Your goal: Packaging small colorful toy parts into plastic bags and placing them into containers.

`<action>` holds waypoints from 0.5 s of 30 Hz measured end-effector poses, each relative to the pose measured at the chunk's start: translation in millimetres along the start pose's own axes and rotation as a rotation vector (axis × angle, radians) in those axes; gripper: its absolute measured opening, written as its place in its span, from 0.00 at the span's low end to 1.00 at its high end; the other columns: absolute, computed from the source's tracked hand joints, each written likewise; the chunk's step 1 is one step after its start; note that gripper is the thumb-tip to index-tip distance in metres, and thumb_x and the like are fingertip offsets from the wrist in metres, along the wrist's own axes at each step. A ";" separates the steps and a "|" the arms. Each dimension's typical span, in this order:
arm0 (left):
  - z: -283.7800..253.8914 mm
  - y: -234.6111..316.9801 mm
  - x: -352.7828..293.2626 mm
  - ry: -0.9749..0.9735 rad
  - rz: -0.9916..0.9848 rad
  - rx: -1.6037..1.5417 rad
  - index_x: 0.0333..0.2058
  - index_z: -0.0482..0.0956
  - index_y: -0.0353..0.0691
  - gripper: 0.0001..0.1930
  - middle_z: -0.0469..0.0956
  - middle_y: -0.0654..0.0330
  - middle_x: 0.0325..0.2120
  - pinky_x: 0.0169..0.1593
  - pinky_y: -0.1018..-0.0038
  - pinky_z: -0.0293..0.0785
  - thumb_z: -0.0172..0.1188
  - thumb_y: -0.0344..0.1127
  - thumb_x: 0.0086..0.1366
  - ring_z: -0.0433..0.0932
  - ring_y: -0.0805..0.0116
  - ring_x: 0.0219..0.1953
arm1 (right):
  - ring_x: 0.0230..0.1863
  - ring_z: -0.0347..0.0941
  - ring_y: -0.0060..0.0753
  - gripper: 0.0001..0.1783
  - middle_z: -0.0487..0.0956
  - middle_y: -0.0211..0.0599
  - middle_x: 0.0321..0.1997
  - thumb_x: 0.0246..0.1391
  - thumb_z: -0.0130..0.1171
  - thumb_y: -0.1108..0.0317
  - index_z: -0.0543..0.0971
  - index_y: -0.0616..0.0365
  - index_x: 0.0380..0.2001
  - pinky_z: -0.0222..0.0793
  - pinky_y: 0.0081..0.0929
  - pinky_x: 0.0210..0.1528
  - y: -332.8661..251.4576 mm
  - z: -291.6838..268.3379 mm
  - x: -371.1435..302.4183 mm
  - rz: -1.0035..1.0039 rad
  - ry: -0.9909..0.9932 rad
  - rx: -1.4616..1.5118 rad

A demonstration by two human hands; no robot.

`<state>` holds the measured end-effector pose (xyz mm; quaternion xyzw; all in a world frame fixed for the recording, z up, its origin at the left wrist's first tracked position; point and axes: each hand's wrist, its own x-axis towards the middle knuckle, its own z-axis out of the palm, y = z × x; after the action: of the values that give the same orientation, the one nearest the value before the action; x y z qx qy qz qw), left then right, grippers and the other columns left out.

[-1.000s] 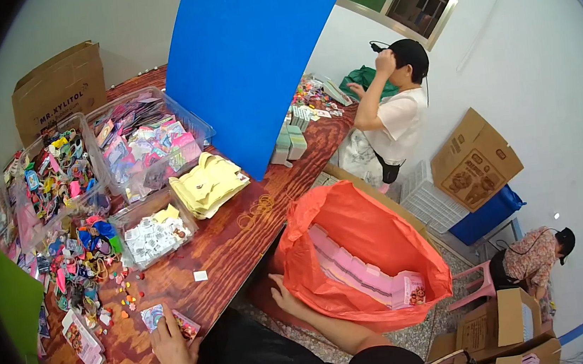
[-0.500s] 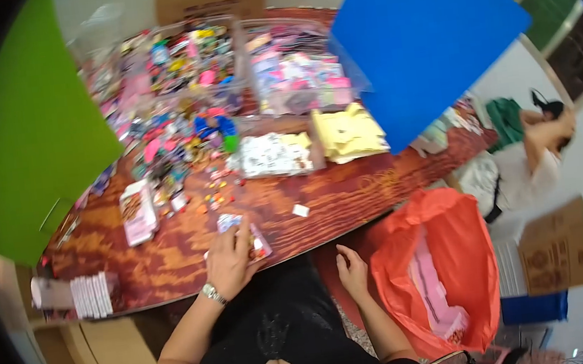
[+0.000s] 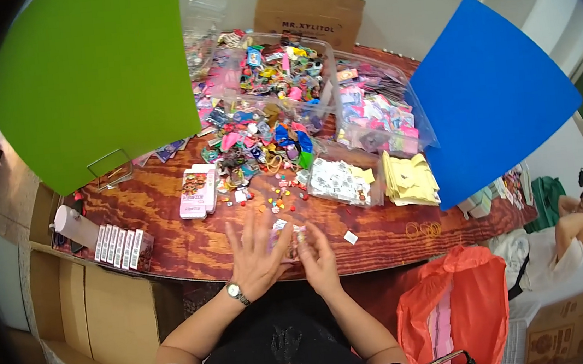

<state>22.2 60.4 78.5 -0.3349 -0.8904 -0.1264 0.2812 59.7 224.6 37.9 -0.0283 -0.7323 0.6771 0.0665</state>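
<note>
A small printed packet (image 3: 288,243) in pink and purple lies at the table's near edge, between my two hands. My left hand (image 3: 260,253), with a silver watch at the wrist, hovers flat at the packet's left side. Its fingers are spread and slightly blurred, with the thumb side closest to the packet. At the packet's right edge, my right hand (image 3: 320,261) has its thumb over the border and its fingers curled beside it. Small colourful pieces (image 3: 283,196) are scattered just beyond, and a small white square (image 3: 350,238) lies to the right.
Flat pink boxes (image 3: 195,199) and a row of upright boxes (image 3: 122,247) sit left. Clear bins of trinkets (image 3: 330,78) and cards (image 3: 422,125) stand behind. Yellow papers (image 3: 411,180), a green panel (image 3: 109,73), a blue panel (image 3: 496,96) and a red bag (image 3: 449,265) surround the workspace. Another person sits far right.
My right hand has come up from beside the red bag to the packet. My left hand has lifted off the packet and spread its fingers. The view has shifted left.
</note>
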 end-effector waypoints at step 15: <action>32.0 -35.7 -20.8 -0.248 -0.423 -1.227 0.69 0.55 0.36 0.55 0.64 0.47 0.65 0.63 0.61 0.69 0.80 0.44 0.48 0.64 0.57 0.67 | 0.60 0.74 0.33 0.23 0.74 0.40 0.62 0.73 0.45 0.63 0.66 0.64 0.65 0.74 0.31 0.60 31.8 29.3 8.5 0.457 -0.187 0.984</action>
<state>-2.0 36.1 39.1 -0.2643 -0.7291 -0.6239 -0.0961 45.8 199.4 4.5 -0.0919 -0.3072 0.9365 -0.1420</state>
